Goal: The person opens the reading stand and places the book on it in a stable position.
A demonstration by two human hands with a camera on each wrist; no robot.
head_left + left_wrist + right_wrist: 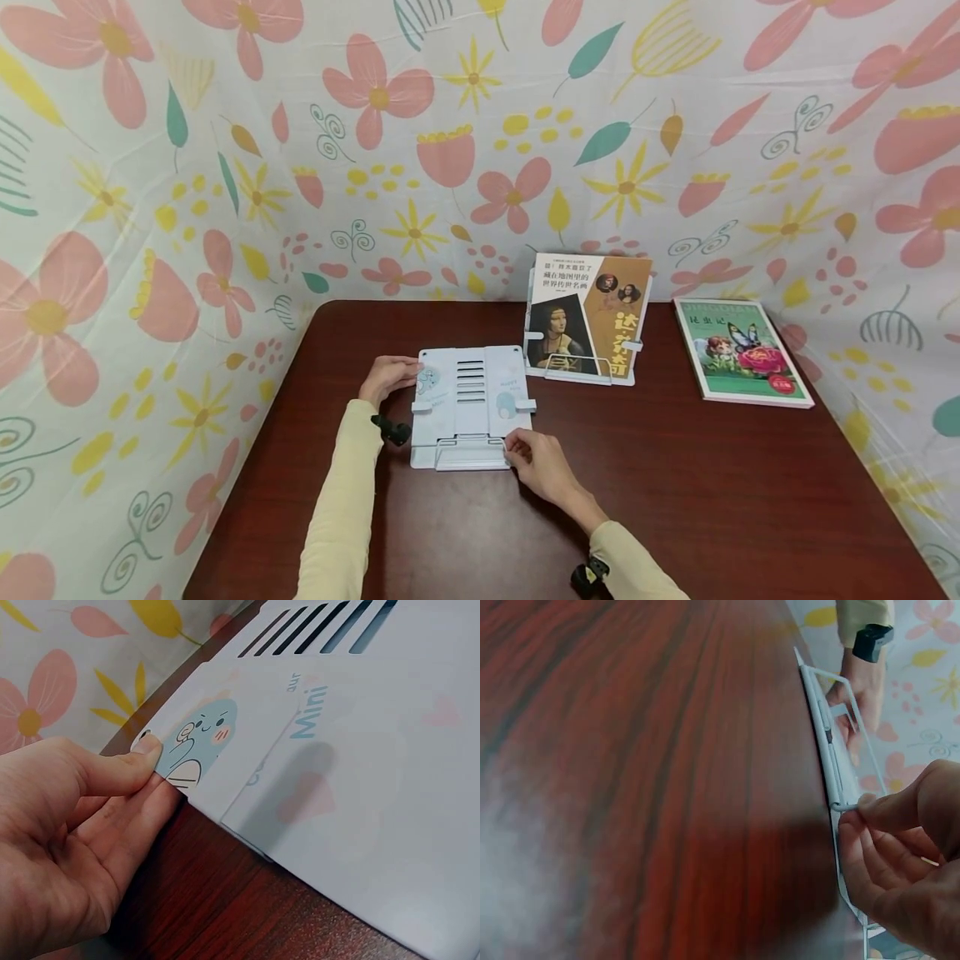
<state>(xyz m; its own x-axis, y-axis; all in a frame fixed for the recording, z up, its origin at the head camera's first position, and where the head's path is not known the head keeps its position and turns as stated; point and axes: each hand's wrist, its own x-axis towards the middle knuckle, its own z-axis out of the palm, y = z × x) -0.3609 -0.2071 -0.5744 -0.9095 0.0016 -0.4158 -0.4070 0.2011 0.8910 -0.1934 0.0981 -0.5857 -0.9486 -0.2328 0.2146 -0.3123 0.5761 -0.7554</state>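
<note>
A white folding book stand (450, 421) with slots down its middle and pale blue cartoon prints lies on the table before me. My left hand (388, 377) pinches its upper left edge, thumb on top and fingers beneath, as the left wrist view shows beside a printed dinosaur (206, 742). At the lower right corner, my right hand (542, 462) pinches the white wire bracket (859, 712) along the stand's front edge. In the right wrist view this bracket stands raised from the panel, thumb and fingertips at its near end.
Behind and to the right, a second stand (624, 382) holds an upright book (588, 312) with a portrait on its cover. Farther right lies a green book (750, 354) with a butterfly and a rose. A flowered cloth (480, 167) hangs around the dark wooden table (697, 467).
</note>
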